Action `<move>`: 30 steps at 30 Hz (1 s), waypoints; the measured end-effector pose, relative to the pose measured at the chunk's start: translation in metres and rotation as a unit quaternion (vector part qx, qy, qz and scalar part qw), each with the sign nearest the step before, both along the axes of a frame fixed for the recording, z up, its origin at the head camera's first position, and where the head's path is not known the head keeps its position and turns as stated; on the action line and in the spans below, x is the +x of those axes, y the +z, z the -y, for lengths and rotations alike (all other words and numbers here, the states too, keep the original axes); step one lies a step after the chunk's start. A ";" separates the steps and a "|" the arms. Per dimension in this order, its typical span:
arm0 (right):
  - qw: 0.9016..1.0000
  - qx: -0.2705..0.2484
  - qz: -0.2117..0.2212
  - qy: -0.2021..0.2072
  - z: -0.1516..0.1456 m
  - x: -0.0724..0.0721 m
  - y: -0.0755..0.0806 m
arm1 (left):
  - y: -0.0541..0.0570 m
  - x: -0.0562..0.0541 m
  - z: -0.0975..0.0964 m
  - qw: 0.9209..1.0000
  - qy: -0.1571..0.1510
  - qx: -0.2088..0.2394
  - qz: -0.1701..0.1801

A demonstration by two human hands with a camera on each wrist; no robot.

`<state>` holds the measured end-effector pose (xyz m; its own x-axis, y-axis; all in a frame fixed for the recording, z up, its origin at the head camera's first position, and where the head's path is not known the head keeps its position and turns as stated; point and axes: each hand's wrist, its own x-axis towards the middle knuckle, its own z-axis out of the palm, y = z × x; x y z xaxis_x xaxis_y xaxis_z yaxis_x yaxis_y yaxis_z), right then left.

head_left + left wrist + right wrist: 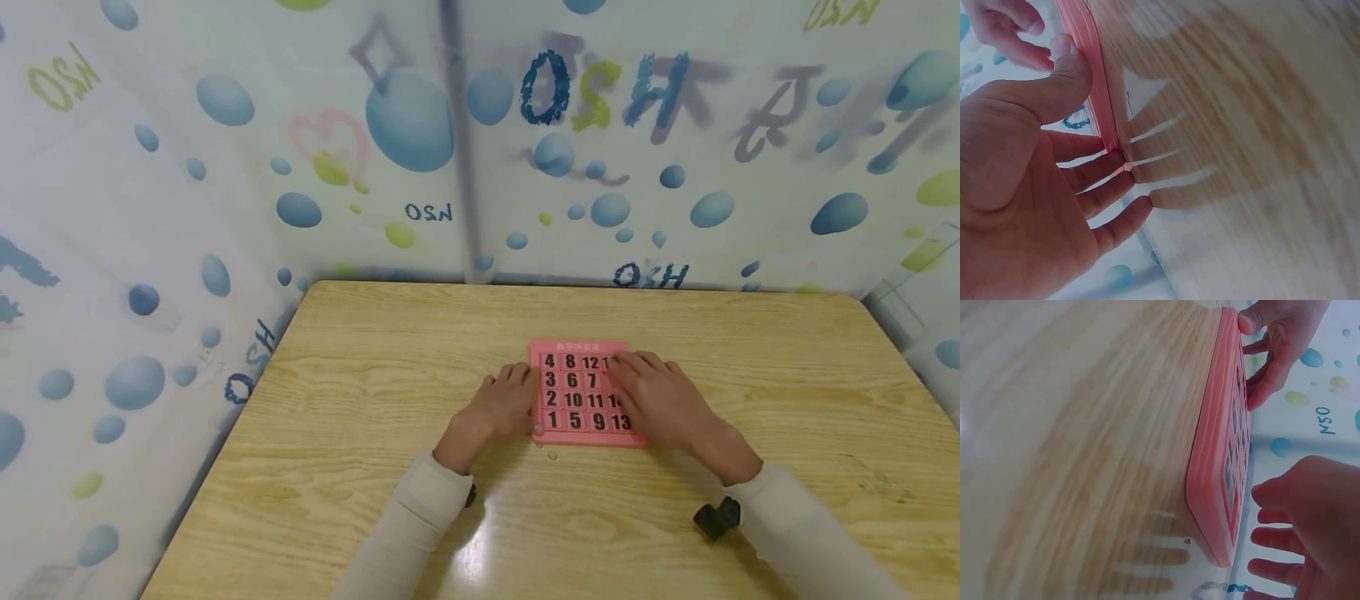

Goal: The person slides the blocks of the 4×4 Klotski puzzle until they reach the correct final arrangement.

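Observation:
A pink number slide puzzle (585, 437) lies flat on the wooden table, its square tiles marked with black numerals. My left hand (504, 403) holds the puzzle's left side, the thumb at the near corner and the fingertips along the edge. In the left wrist view the thumb (1072, 69) lies against the pink frame (1088, 44), while the lower fingertips reach the tabletop. Over the right-hand columns, my right hand (663, 402) has its fingers loosely extended, hiding several tiles. The right wrist view shows these fingers (1272, 537) apart from the puzzle's face.
The wooden table (360, 358) extends around the puzzle on all sides. Behind it hangs a pale curtain (510, 183) with blue and green drops and lettering, continuing along the left. A dark wrist device (717, 518) sits at the right cuff.

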<state>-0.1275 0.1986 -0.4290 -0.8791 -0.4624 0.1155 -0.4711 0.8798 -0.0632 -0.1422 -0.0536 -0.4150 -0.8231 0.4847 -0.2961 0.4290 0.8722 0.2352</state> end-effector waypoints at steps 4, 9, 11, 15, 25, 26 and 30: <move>1.000 0.007 0.013 -0.012 0.001 -0.005 -0.001 | -0.001 0.000 -0.001 1.000 -0.001 0.000 0.000; 0.999 0.022 0.021 -0.021 0.003 -0.008 -0.002 | -0.001 0.000 -0.002 1.000 -0.003 -0.004 -0.003; 0.999 0.023 0.020 -0.022 0.004 -0.009 -0.002 | 0.000 0.001 -0.002 1.000 -0.003 -0.004 -0.004; 0.999 0.019 0.020 -0.026 0.005 -0.009 -0.002 | 0.002 0.001 -0.002 1.000 -0.003 -0.003 -0.005; 1.000 0.023 0.011 -0.018 0.006 -0.003 -0.002 | 0.002 0.001 -0.001 1.000 0.000 -0.002 -0.005; 1.000 0.023 0.012 -0.017 0.006 -0.002 -0.002 | 0.001 0.001 -0.001 1.000 0.001 -0.003 -0.006; 0.999 0.027 0.016 -0.013 0.007 0.001 -0.002 | 0.000 0.002 -0.001 1.000 0.001 -0.006 -0.007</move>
